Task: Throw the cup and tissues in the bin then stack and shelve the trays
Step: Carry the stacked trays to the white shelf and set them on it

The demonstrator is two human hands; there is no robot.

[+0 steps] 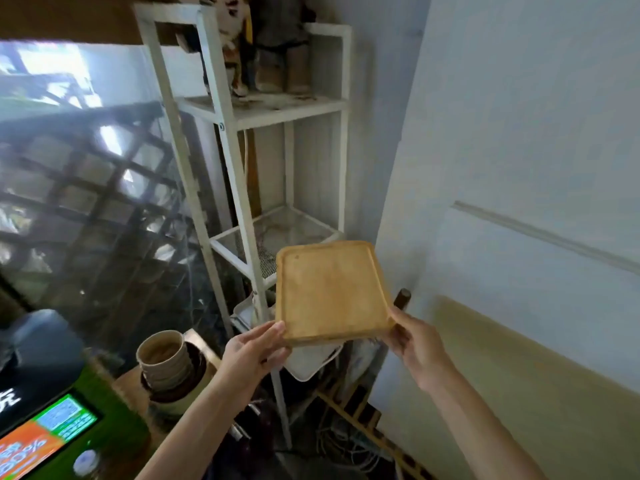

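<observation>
Both arms reach forward, the left hand (258, 344) and right hand (414, 341) each clamped on a near corner of the wooden tray (330, 292), thumbs on top. Held level at both sides, probably so it slides flat into place, the tray hovers just in front of the white rack's (221, 126) mesh shelf (294, 226), which looks like its destination.

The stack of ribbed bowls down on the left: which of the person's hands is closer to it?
Left. The left hand grips the wooden tray's near-left corner, just right of the stack of ribbed bowls. The right hand holds the tray's far side.
</observation>
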